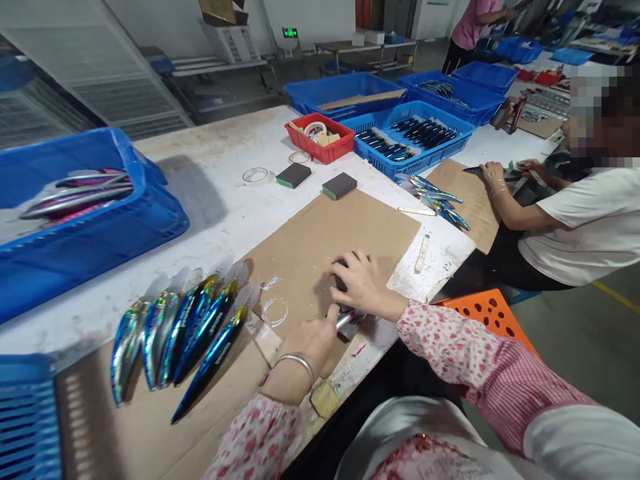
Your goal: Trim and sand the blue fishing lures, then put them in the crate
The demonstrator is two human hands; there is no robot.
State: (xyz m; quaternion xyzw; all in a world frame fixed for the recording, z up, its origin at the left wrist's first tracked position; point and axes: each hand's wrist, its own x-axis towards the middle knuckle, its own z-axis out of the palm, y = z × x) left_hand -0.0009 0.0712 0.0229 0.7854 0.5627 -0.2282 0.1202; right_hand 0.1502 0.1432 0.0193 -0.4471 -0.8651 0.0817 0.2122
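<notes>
My right hand is curled over a dark sanding block near the front edge of the table. Just below it, my left hand grips a silvery fishing lure, mostly hidden by my hands. The block appears to meet the lure, though the contact is covered. Both hands are over a brown cardboard sheet. Left of them, several blue and gold fishing lures lie side by side with clear plastic at their upper ends. Two more sanding blocks rest at the sheet's far edge.
A blue bin with purple and silver lures stands at left, a blue basket below it. Farther back are a red tray with tape rolls and a blue crate of dark lures. A co-worker handles a lure at right.
</notes>
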